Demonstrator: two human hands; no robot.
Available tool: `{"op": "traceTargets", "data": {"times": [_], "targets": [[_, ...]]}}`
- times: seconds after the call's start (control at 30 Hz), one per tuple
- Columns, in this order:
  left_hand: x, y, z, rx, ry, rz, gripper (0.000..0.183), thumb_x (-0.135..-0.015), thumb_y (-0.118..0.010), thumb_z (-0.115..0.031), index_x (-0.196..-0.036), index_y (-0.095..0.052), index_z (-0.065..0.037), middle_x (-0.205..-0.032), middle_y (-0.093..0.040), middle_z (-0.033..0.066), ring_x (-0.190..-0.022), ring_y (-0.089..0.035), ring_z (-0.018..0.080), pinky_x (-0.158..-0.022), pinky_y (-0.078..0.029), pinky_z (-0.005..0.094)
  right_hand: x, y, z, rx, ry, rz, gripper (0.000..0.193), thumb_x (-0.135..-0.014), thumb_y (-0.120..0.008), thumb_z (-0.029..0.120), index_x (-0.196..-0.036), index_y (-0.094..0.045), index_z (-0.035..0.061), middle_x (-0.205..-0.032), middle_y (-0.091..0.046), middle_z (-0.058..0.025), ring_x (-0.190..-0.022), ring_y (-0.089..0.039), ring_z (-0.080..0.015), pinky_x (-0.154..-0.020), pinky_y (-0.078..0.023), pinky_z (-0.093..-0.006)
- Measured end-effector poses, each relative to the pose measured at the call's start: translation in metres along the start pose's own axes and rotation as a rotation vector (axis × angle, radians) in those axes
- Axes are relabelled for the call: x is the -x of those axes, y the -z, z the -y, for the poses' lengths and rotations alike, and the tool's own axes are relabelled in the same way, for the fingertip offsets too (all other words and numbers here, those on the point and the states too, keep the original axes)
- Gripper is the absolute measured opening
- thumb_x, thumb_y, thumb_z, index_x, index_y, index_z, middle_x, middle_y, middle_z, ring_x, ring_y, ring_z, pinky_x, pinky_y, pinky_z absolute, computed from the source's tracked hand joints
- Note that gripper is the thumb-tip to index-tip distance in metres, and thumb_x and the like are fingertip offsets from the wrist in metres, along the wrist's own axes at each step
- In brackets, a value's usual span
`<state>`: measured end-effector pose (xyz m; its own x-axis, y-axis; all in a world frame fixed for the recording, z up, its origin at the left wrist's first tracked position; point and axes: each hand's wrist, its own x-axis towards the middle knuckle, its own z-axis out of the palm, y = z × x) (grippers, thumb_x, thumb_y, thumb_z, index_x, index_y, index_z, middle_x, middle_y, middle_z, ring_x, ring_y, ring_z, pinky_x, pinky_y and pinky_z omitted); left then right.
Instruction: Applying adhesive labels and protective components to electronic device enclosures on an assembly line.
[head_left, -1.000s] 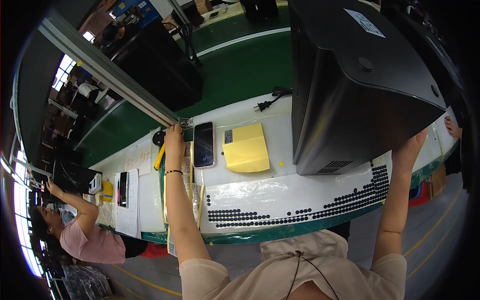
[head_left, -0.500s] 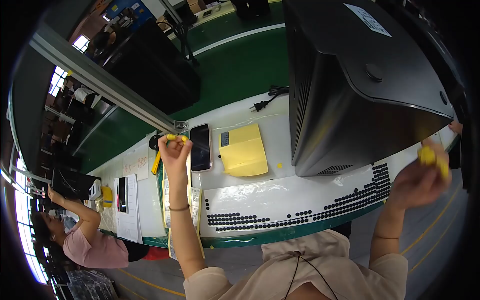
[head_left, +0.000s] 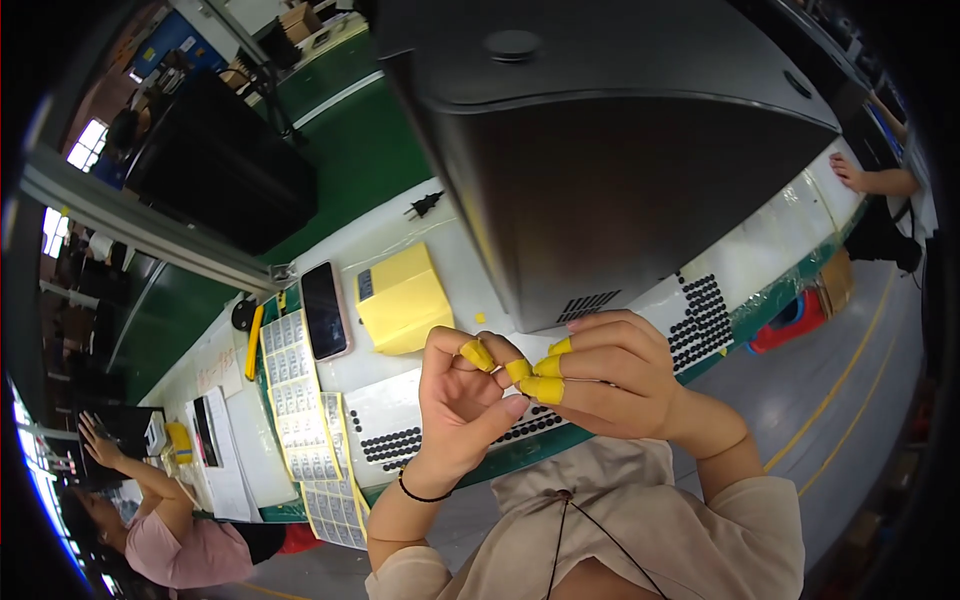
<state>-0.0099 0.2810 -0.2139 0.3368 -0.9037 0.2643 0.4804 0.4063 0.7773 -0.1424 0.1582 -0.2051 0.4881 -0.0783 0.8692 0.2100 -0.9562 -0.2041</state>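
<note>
My left hand (head_left: 455, 410) and my right hand (head_left: 625, 375) meet at the fingertips above the table's front edge. Yellow wraps (head_left: 543, 389) cover several of the fingertips on both. The left fingers curl toward the thumb, and the right fingers are pressed together against them. A tiny dark spot shows between the fingertips, too small to name. Rows of small black round pads (head_left: 392, 447) lie on a white sheet below the hands. Behind the hands towers a large black appliance casing (head_left: 590, 190).
A yellow paper packet (head_left: 405, 298), a phone (head_left: 322, 310) and label sheets (head_left: 297, 395) lie to the left. A power plug (head_left: 425, 205) rests beyond the packet. A co-worker in pink (head_left: 190, 540) sits at far left; another person's hand (head_left: 850, 172) touches the table at right.
Both hands, wide apart before, have come together in the middle. The right hand has come in from the far right. The view has turned, and the black casing fills more of it.
</note>
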Motion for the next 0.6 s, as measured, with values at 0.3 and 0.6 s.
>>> {"op": "traceTargets", "data": {"times": [0.3,0.6], "targets": [[-0.005,-0.015,0.023,-0.003,0.332,0.000,0.031,-0.080,-0.062,0.011,-0.099,-0.044,-0.006,-0.101,-0.057,0.0091,-0.096,-0.056,0.0149,-0.087,-0.045,0.0295,0.035,0.025,-0.005,0.055,-0.124,0.031,0.027,-0.062,-0.078,0.012,-0.088,-0.071,0.0125,-0.085,-0.063,0.0012,-0.075,-0.060,-0.0182,-0.065,-0.053,-0.0307],[-0.011,-0.029,0.042,-0.005,0.364,-0.094,0.028,-0.081,-0.063,0.007,-0.090,-0.042,-0.008,-0.095,-0.058,0.0086,-0.084,-0.059,0.0161,-0.074,-0.051,0.0320,0.056,0.035,-0.010,0.125,-0.150,-0.040,0.031,-0.058,-0.084,0.011,-0.085,-0.070,0.0103,-0.084,-0.062,-0.0018,-0.076,-0.059,-0.0216,-0.072,-0.054,-0.0359]]}}
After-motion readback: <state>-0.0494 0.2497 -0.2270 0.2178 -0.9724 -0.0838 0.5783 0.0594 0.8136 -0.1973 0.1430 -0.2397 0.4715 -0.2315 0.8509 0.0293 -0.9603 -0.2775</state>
